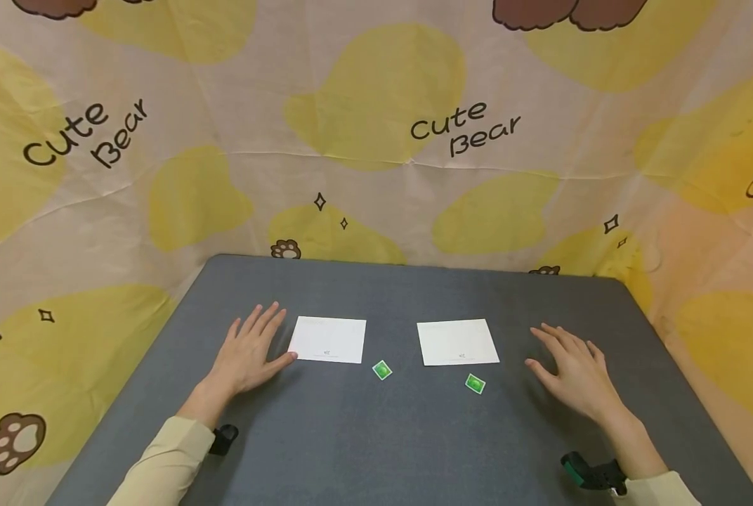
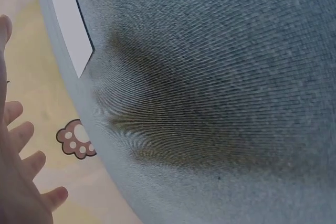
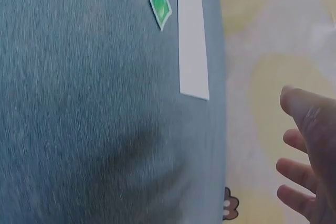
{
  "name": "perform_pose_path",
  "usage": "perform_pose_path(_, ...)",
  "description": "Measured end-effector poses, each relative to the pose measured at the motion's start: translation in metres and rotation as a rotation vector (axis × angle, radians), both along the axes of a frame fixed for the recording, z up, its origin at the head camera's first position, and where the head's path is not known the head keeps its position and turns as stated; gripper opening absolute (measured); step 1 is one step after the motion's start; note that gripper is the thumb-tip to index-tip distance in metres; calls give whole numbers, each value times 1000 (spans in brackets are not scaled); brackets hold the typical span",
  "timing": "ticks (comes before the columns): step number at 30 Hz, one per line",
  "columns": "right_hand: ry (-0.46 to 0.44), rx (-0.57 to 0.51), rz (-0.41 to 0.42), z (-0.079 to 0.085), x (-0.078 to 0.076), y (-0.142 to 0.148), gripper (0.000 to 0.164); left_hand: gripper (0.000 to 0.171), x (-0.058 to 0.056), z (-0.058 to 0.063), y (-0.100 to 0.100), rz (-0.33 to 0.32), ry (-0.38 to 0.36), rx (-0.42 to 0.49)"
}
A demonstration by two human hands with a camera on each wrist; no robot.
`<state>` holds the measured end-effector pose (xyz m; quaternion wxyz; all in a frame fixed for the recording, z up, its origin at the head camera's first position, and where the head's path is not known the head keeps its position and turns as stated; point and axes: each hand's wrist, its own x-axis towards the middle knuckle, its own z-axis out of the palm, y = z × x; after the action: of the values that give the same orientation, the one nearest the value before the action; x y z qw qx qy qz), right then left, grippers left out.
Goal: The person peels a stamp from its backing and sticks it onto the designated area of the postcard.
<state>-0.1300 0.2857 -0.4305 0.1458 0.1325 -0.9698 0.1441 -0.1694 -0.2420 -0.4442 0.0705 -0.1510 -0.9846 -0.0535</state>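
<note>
Two white cards lie flat on the grey table, a left card [image 1: 328, 340] and a right card [image 1: 457, 343], each with small print near its lower edge. In front of them are two small green stamp-like pieces with white borders, one green piece [image 1: 382, 370] between the cards and another green piece [image 1: 475, 384] below the right card. My left hand [image 1: 245, 358] is spread beside the left card, its thumb tip overlapping the card's corner in the head view. To the right of the right card, my right hand [image 1: 575, 376] hovers with relaxed fingers, holding nothing.
The grey table [image 1: 364, 450] has rounded far corners. Behind and beside it hangs a cloth [image 1: 364, 91] with yellow patches and "Cute Bear" lettering. A black strap device [image 1: 224, 439] sits on the left wrist, and a similar device [image 1: 594, 474] on the right.
</note>
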Motion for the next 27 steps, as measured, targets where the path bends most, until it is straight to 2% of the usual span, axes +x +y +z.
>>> perform_pose_path(5,19,-17,25,-3,1,-10,53,85,0,-2,-2,-10,6,10)
perform_pose_path(16,82,-129,78,-7,-2,-35,47,85,-2,-8,-3,-31,28,27)
perform_pose_path(27,74,-213,132,-20,-1,-66,45,85,-6,-17,-8,-31,-5,54)
